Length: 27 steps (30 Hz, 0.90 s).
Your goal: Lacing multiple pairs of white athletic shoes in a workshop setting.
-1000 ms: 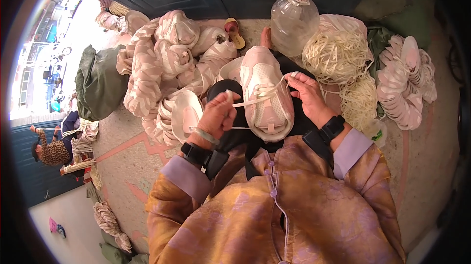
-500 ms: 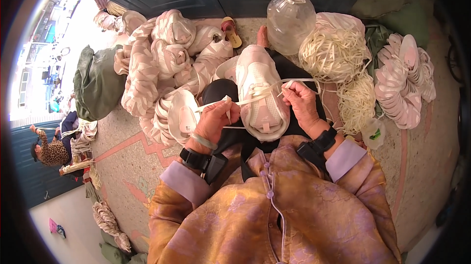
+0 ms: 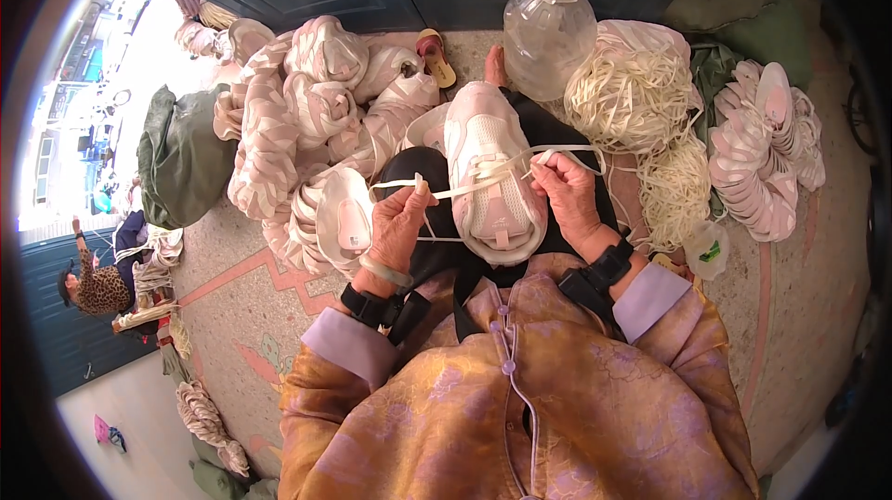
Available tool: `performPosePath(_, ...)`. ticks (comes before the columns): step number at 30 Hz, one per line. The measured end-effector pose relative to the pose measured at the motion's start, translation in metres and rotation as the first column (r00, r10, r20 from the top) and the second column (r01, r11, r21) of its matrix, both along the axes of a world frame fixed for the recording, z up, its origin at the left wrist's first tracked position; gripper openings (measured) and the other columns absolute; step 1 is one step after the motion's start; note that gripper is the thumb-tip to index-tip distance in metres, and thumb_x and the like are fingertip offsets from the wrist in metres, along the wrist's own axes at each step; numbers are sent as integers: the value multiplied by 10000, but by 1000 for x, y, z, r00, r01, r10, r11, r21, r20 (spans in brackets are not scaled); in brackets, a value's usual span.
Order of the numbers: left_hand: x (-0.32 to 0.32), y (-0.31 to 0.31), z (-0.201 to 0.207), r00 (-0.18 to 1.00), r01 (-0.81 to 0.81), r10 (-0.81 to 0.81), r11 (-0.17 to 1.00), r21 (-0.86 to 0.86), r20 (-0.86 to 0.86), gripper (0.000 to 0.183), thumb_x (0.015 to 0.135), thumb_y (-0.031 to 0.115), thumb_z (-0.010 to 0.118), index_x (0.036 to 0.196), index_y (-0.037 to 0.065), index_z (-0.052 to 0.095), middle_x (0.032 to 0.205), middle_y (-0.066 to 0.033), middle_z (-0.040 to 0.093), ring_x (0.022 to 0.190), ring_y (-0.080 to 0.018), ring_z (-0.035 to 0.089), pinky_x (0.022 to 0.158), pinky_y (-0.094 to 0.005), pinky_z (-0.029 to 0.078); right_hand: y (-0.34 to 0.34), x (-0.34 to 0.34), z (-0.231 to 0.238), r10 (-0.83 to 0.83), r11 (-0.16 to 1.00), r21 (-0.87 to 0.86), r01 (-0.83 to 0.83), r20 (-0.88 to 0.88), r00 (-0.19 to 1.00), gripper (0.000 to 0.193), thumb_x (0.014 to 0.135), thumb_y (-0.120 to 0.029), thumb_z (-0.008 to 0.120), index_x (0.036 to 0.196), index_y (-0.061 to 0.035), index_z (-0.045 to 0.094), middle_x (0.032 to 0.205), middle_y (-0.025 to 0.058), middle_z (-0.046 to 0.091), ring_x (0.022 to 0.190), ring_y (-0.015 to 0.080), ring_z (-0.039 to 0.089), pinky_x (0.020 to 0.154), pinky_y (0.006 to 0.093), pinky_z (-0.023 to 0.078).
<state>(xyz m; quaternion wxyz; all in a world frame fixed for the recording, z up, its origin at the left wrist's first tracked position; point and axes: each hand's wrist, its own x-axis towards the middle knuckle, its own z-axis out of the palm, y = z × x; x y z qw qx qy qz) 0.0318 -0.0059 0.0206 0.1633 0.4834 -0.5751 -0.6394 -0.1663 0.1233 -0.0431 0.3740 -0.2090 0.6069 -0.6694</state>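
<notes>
A pale pink and white sneaker (image 3: 499, 207) rests between my legs, its toe pointing away from me. Off-white flat shoelace (image 3: 465, 190) runs across its tongue and out to both sides. To the left of the sneaker, my left hand (image 3: 400, 218) pinches one length of the lace between thumb and forefinger. On the other side my right hand (image 3: 565, 191) has its fingertips closed on the other length, near the eyelets. Another pale shoe upper (image 3: 344, 217) lies just left of my left hand.
Bundled shoe uppers (image 3: 269, 128) heap up at the left, beside a green sack (image 3: 181, 156). A clear jug (image 3: 548, 45) with a red cap stands ahead. Tangled laces (image 3: 627, 100) and another bundle of uppers (image 3: 762, 156) lie right. Far left, another person (image 3: 100, 286) sits working.
My left hand has shifted slightly left and upward, drawing its lace with it. My right hand stays almost in place. The far person's arm has risen.
</notes>
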Motion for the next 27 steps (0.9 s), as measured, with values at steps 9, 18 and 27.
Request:
performPosePath(9,10,0,-11,982,-18,64,969,247,-180,179,873,228,598,781,78,567,602,1,548,443,-68,444,408,-196,342,-3,-1,4,107,994,30,-105,-92,990,20,816,-22,590,811,-5,600,680,-24,542,597,39,452,555,192,413)
performPosePath(18,5,3,-12,988,76,-40,967,241,-152,126,866,198,601,867,73,591,664,-18,596,509,-76,535,454,-184,406,-15,6,4,180,984,147,-105,-830,528,149,714,-107,645,744,-52,510,725,116,565,668,338,561,572,399,458)
performPosePath(27,0,3,-21,962,93,-54,986,138,-268,67,850,149,603,869,86,585,662,2,577,510,-56,511,462,-172,390,4,0,35,304,948,307,-85,-793,528,203,737,-252,673,711,-91,553,611,50,571,589,245,586,533,357,431)
